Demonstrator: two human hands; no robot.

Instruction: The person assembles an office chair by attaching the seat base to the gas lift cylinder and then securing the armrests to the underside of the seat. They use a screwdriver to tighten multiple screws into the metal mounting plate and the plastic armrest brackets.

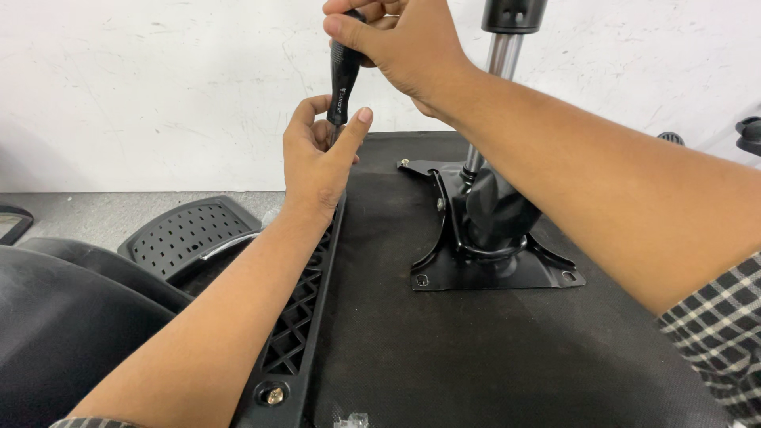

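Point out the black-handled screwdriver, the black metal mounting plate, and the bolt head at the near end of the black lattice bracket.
Black-handled screwdriver (342, 83): head view, mid-handle.
Black metal mounting plate (483, 275): head view, flat near edge.
Bolt head (274, 394): head view, its centre.

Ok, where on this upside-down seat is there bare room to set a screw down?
Bare black fabric lies free between the black lattice armrest bracket and the black metal mounting plate. It is crowded up top, where both hands hold the black-handled screwdriver.

mounting plate blocks right, bare seat underside near
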